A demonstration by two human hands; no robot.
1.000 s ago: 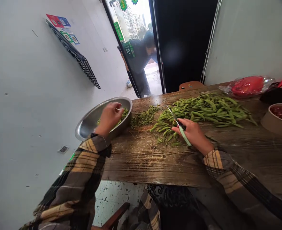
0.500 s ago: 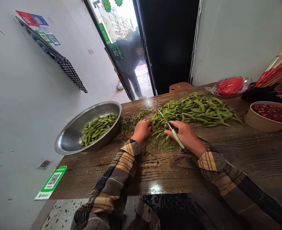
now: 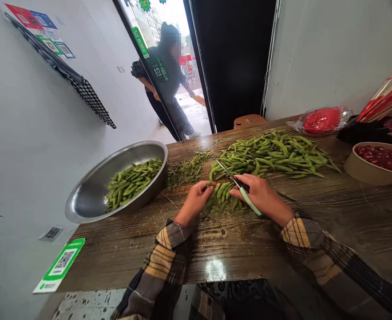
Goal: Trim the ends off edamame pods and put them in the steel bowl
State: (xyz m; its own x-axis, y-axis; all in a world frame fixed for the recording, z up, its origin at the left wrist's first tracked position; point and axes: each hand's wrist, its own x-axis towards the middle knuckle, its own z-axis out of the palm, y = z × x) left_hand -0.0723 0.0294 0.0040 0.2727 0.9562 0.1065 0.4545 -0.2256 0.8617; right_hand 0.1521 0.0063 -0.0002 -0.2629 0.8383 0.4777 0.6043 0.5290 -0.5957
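Observation:
A long heap of green edamame pods (image 3: 275, 153) lies across the wooden table (image 3: 235, 249). My right hand (image 3: 261, 197) is closed round a pair of scissors (image 3: 237, 183) with pale green handles, blades pointing up and left over the pods. My left hand (image 3: 196, 201) pinches a single pod (image 3: 209, 184) at the near edge of a small pod cluster (image 3: 223, 198), just left of the scissors. A steel bowl (image 3: 89, 198) at the table's left corner holds trimmed pods (image 3: 129, 182). A pile of cut-off ends (image 3: 185, 169) lies between bowl and heap.
A brown paper bowl of red pieces (image 3: 378, 162) stands at the right, with a wrapped red item (image 3: 322, 120) and red skewers (image 3: 382, 95) behind it. A person (image 3: 169, 75) stands in the doorway beyond the table. A QR sticker (image 3: 60, 264) sits on the left wall.
My left hand left the steel bowl, crossed right to the pod cluster and took hold of one pod. The right hand kept the scissors in place. The person in the doorway straightened up.

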